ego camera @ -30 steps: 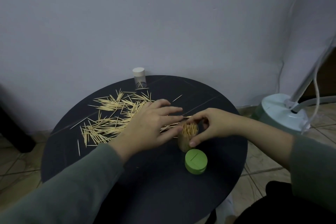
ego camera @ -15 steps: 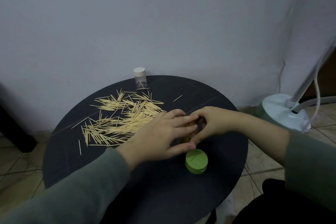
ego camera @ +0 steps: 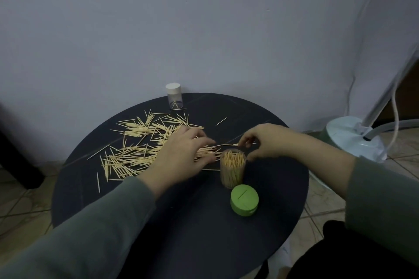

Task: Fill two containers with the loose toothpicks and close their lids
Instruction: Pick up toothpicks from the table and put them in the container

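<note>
- Fingers (ego camera: 199, 142) of my left hand (ego camera: 181, 156) lie nearly straight, spread over the near edge of the loose toothpicks (ego camera: 140, 142) on the round black table (ego camera: 181, 233).
- My right hand (ego camera: 267, 140) pinches a single toothpick (ego camera: 229, 144) with thumb and forefinger, just behind the open clear container (ego camera: 232, 171), which stands upright, packed with toothpicks.
- Green lid (ego camera: 244, 203) lies just before it.
- White-capped container (ego camera: 174, 96) stands at the far edge, closed, few toothpicks inside.
</note>
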`<state>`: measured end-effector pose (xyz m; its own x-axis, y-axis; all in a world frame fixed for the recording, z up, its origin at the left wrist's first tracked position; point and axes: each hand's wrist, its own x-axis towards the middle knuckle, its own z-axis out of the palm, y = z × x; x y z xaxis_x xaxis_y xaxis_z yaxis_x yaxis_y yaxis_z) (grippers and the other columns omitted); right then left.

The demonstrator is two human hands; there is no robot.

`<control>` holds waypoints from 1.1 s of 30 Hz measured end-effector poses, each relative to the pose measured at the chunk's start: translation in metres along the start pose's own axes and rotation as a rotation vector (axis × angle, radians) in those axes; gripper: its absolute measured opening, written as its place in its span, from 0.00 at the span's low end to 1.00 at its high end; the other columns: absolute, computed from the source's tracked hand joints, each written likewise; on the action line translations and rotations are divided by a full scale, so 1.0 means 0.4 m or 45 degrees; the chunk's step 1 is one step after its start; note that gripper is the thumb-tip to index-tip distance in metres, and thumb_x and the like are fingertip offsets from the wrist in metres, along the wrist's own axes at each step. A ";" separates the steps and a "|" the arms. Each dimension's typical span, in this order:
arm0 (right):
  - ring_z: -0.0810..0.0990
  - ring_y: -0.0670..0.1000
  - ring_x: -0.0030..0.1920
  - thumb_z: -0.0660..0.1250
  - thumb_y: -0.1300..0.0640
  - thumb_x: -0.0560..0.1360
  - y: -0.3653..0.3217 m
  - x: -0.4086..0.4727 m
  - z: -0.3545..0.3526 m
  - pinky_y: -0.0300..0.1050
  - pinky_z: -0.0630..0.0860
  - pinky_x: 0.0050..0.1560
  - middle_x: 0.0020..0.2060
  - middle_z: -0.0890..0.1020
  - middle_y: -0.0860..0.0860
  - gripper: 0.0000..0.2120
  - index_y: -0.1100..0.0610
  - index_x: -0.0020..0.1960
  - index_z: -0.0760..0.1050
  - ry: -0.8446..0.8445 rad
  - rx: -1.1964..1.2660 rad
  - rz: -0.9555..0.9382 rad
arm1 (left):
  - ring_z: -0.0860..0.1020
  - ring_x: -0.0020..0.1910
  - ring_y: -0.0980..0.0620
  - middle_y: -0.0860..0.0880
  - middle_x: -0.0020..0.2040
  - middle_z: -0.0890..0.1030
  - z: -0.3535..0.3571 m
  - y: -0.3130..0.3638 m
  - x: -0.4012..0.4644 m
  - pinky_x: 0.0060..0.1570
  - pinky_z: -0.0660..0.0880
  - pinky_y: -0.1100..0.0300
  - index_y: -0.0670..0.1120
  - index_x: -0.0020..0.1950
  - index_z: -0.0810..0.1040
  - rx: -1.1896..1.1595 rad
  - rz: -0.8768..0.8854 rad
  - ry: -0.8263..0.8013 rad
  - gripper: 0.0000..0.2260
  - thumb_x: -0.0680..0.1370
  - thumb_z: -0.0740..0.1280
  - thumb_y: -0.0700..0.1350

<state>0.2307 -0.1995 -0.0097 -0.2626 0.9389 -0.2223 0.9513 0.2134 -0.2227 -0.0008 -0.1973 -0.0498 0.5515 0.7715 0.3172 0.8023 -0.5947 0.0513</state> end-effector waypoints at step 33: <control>0.75 0.49 0.58 0.63 0.50 0.79 -0.025 0.127 0.082 0.54 0.63 0.64 0.55 0.81 0.46 0.11 0.47 0.60 0.78 0.362 -0.406 -0.064 | 0.69 0.58 0.49 0.52 0.58 0.76 0.049 0.025 0.032 0.49 0.69 0.56 0.55 0.63 0.78 0.263 -0.210 -0.215 0.16 0.82 0.55 0.56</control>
<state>0.2023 -0.1626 -0.0498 -0.2976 0.9527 0.0618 0.9524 0.2918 0.0881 0.0189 -0.1890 -0.0637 0.4262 0.8907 0.1582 0.9040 -0.4131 -0.1101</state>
